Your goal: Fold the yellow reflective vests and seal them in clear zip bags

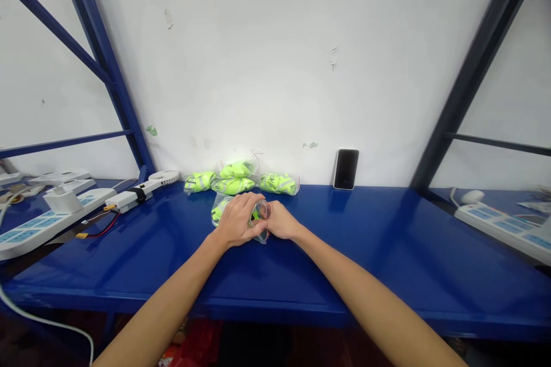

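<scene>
A clear plastic bag (218, 209) with folded neon-yellow cloth inside lies on the blue table in front of me. My left hand (235, 221) rests over this bag, its fingers curved round it and its thumb stretched towards the bag's right end. At that end my right hand (282, 221) is closed on the plastic, its fingertips partly hidden. Between the hands the bag's mouth appears spread, with some yellow showing. Just behind, against the wall, several similar bagged yellow bundles (232, 185) with grey stripes lie in a row, one stacked on another.
A black-screened phone (346, 169) leans on the wall. To the left are a small white fan (163, 178), a white power strip (47, 222) with a plug, and red wires (107, 226). Another power strip (508, 229) lies right. Blue metal posts (107, 69) flank the table (344, 275).
</scene>
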Demonstrator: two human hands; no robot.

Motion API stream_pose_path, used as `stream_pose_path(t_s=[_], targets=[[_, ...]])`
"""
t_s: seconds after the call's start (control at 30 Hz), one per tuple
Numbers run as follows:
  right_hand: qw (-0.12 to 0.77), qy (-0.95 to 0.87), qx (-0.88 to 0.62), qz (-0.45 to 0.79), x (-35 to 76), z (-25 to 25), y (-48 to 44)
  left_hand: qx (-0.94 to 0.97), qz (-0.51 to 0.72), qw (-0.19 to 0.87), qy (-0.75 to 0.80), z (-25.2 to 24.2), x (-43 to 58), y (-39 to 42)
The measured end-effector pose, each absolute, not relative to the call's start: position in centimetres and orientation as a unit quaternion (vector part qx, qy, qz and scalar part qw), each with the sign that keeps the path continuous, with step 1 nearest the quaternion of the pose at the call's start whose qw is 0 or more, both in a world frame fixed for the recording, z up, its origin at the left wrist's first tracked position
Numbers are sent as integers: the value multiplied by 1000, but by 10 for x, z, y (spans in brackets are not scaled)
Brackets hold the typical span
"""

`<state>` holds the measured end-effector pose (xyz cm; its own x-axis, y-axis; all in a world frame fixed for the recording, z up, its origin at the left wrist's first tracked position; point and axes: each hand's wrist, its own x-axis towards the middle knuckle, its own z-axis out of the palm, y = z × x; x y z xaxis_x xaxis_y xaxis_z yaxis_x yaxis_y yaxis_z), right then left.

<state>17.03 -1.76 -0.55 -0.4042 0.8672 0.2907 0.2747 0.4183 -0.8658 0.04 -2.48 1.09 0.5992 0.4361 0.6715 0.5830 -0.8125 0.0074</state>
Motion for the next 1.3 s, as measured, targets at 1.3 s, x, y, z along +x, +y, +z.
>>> stream_pose_path(t_s=[1.3], targets=[[493, -664, -362, 430, 164, -10, -20, -769, -386, 176, -478, 10, -4, -20]])
